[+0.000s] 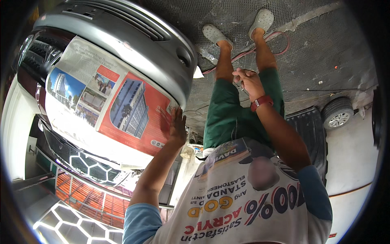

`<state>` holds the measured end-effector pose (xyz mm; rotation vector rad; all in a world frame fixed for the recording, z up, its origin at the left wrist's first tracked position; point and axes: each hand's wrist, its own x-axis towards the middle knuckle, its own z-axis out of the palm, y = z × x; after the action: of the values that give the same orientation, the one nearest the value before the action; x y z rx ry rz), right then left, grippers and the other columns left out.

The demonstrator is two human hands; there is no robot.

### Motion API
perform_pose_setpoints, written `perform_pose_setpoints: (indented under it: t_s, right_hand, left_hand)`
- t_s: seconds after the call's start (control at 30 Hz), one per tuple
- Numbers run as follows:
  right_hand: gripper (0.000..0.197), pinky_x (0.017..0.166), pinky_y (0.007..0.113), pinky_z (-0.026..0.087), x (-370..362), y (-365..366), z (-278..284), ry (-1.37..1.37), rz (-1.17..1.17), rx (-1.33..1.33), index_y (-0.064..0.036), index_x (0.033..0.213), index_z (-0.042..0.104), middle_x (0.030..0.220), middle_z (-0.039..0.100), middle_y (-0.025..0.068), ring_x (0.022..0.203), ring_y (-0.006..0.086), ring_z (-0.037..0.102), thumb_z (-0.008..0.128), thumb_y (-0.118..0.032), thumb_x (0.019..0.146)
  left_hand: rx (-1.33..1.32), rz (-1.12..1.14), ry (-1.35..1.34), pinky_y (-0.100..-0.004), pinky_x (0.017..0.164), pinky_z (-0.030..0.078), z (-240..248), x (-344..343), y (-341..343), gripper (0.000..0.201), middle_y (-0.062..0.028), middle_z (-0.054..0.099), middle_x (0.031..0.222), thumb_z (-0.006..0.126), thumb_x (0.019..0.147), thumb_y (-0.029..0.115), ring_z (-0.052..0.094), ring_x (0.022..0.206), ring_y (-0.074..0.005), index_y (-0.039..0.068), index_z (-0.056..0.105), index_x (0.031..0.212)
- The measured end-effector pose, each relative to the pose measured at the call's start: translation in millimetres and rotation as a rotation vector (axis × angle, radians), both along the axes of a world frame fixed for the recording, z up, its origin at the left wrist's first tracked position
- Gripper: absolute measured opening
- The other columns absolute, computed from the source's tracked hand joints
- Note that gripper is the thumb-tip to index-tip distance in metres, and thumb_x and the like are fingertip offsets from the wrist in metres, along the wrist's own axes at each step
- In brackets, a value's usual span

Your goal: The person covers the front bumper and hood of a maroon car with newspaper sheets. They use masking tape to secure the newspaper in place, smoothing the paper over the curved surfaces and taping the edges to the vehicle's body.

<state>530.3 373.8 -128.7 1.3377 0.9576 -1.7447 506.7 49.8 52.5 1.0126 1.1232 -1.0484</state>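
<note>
A newspaper sheet (136, 110) with a red printed panel lies over part of a car, against a grey car bumper (134, 53). Flat on the newspaper's right edge, close to the bumper's corner, rests my left hand (177, 127) with its fingers stretched out. My right hand (250, 84), with a dark red watch (262, 103) on the wrist, hovers in front of my legs, apart from the car. Its fingers are curled in toward the thumb. Whether something small sits between them, I cannot make out.
A red hose (284, 40) curls on the dark textured floor (317, 61) by my feet. At the right are a wheel (338, 114) and a black ribbed panel (308, 130). A white paper scrap (198, 73) shows beside the bumper. Hexagonal lights (77, 223) glow at lower left.
</note>
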Motion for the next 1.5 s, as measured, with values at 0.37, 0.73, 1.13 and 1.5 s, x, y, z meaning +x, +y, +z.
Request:
perform_pose_setpoints:
  t_s: [0.37, 0.73, 1.13, 1.5]
  right_hand:
    - [0.069, 0.094, 0.045, 0.054, -48, 26, 141, 0.744, 0.749, -0.22, -0.0053, 0.157, 0.019, 0.097, 0.072, 0.0179, 0.099, 0.0335, 0.073, 0.055, -0.002, 0.099]
    - [0.076, 0.065, 0.031, 0.055, -128, 44, 271, 1.02, 0.93, -0.248, -0.0029, 0.169, 0.009, 0.094, 0.078, 0.0096, 0.062, 0.0156, 0.062, 0.053, -0.011, 0.109]
    - [0.019, 0.058, 0.05, 0.052, -179, -4, 370, 1.945, 1.176, 0.458, -0.0064, 0.105, 0.065, 0.075, 0.069, 0.0142, 0.063, 0.0364, 0.069, 0.066, -0.025, 0.104]
    - [0.016, 0.058, 0.045, 0.053, -184, 20, 380, 1.46, 1.146, 0.604, -0.0039, 0.107, 0.062, 0.067, 0.068, 0.0125, 0.06, 0.0332, 0.071, 0.058, -0.019, 0.11]
  left_hand:
    - [0.485, 2.419, 0.42, -0.0406, 0.108, 0.053, 34, -12, 128, 0.058, -0.018, 0.068, 0.142, 0.068, 0.106, 0.036, 0.067, 0.129, -0.0275, 0.006, 0.055, 0.154]
    - [1.268, 2.842, 0.616, -0.0278, 0.086, 0.056, 105, -44, 178, 0.017, -0.0077, 0.078, 0.105, 0.078, 0.099, 0.012, 0.07, 0.092, -0.0109, 0.0, 0.074, 0.11]
    - [1.568, 2.029, 1.703, -0.0354, 0.081, 0.055, 192, -94, 106, 0.007, -0.0109, 0.079, 0.097, 0.075, 0.096, 0.012, 0.074, 0.09, -0.0253, 0.005, 0.075, 0.094]
    - [0.79, 1.71, 2.559, -0.0463, 0.085, 0.056, 232, -117, -238, 0.048, -0.0122, 0.079, 0.1, 0.088, 0.083, 0.043, 0.076, 0.096, -0.0352, 0.007, 0.07, 0.109]
